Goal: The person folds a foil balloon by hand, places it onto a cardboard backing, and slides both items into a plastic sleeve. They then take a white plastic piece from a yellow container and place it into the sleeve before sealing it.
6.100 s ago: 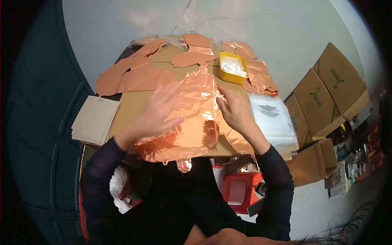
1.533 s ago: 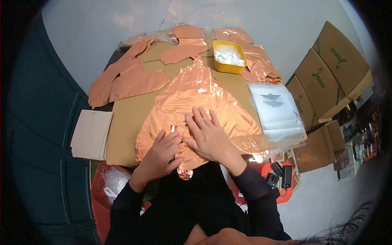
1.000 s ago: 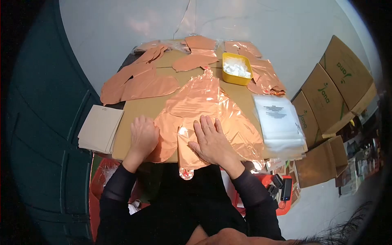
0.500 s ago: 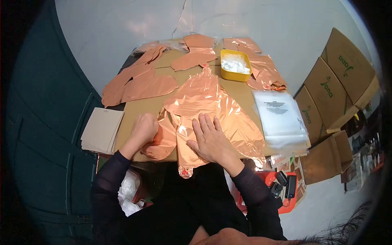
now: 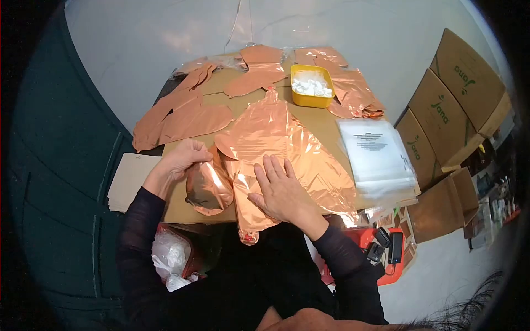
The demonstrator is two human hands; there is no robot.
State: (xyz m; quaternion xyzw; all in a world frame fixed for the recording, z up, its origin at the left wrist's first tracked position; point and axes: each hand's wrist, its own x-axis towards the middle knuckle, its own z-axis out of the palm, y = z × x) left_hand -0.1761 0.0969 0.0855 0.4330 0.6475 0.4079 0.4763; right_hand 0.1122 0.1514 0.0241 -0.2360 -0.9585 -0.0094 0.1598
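A shiny rose-gold foil balloon (image 5: 312, 171), uninflated and partly folded, lies before me. Its bottom tab hangs over the table's front edge. My right hand (image 5: 287, 194) rests flat on its middle, fingers stretched out. At the balloon's left side my left hand (image 5: 186, 158) pinches the upper edge of a rounded foil flap (image 5: 211, 190), which is raised and bent. The thumb and fingers are closed on that foil.
More flat foil pieces lie at the table's left (image 5: 190, 117) and back right. A yellow tub (image 5: 312, 100) holds white material. Clear plastic bags (image 5: 378, 160) are stacked right, beige cards (image 5: 130, 179) left. Cardboard boxes (image 5: 441, 110) stand at the right.
My left hand has moved up and slightly left, lifting the rounded foil flap and turning it. The right hand stays flat on the balloon. The view has shifted slightly.
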